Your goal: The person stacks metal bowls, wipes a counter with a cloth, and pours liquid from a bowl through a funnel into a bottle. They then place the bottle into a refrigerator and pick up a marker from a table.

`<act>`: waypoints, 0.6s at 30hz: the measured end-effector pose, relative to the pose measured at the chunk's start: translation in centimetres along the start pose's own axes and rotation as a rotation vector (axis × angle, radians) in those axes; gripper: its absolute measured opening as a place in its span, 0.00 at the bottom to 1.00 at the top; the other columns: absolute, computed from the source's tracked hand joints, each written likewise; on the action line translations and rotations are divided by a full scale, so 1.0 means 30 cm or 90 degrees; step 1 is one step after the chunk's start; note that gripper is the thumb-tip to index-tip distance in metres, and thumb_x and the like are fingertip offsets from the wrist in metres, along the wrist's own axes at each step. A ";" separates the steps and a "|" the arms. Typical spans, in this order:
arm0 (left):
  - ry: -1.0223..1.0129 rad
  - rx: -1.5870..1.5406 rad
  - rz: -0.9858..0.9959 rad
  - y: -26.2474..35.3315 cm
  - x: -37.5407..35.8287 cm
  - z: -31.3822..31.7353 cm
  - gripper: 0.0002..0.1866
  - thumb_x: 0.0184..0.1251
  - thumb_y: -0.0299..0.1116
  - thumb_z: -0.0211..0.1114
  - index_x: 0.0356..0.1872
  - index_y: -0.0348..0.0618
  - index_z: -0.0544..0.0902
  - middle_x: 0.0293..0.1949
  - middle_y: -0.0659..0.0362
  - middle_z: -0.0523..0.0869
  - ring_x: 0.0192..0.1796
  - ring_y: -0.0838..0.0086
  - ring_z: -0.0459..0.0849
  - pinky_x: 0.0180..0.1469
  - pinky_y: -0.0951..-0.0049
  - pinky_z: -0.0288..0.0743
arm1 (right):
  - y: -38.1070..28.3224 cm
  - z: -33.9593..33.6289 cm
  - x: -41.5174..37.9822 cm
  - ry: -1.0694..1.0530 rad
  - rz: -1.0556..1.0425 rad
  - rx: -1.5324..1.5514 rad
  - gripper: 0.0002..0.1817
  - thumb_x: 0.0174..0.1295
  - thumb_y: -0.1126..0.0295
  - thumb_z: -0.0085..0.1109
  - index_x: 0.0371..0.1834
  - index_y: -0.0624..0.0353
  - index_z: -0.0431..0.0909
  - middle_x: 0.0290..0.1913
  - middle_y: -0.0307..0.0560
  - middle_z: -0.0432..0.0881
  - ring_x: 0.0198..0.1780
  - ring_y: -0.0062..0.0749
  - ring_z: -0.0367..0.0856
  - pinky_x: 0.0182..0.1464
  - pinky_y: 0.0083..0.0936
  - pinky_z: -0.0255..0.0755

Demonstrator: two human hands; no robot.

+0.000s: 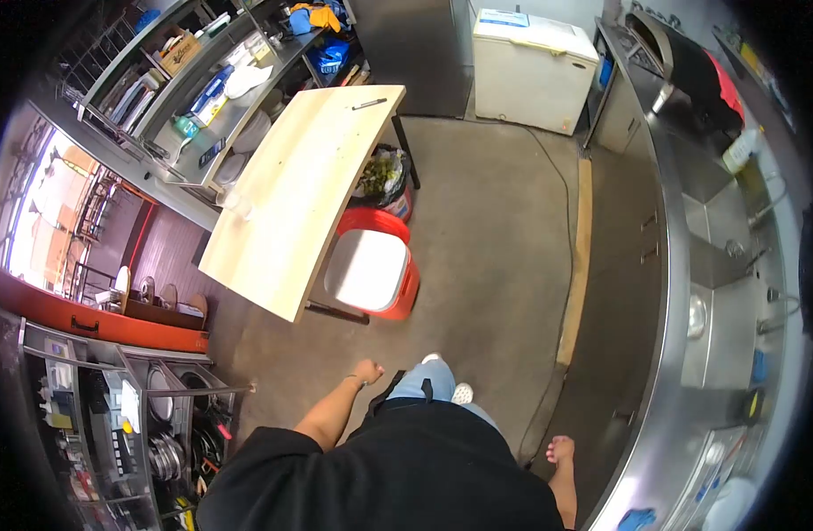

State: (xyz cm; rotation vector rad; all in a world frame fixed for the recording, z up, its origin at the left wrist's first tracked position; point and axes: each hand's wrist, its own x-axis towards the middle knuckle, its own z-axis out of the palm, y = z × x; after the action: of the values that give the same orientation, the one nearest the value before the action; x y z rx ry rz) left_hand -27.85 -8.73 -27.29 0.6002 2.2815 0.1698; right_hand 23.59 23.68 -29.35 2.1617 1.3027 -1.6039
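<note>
My left hand (367,372) hangs over the floor at my side, its fingers curled in with nothing visible in them. My right hand (561,450) hangs low near the steel counter (641,425), also loosely curled, and no object shows in it. Neither hand touches anything. Ahead of my left hand stands the wooden table (291,177) with a dark pen-like item (369,103) near its far end. Beside the table is a red bin (406,292) with a white lid (366,268).
A white chest freezer (535,75) stands at the far wall. Sinks (712,336) line the right side. Metal shelves (145,425) are at lower left. A black cable (568,221) runs along the floor by a wooden strip (579,265). A bag-lined bin (384,177) holds greens.
</note>
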 end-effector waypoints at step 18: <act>0.478 -0.127 0.069 0.503 0.696 -0.718 0.13 0.53 0.31 0.59 0.41 0.41 0.77 0.42 0.48 0.77 0.47 0.54 0.75 0.52 0.62 0.68 | -1.034 0.078 0.448 -0.029 -0.046 -0.110 0.09 0.62 0.66 0.46 0.36 0.55 0.76 0.24 0.41 0.76 0.22 0.29 0.75 0.26 0.32 0.73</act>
State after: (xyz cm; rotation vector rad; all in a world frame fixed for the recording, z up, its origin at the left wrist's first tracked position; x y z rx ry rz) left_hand -50.12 15.65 -21.10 0.6229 2.8896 0.7768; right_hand 0.69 48.64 -30.52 1.9868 1.4614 -1.4959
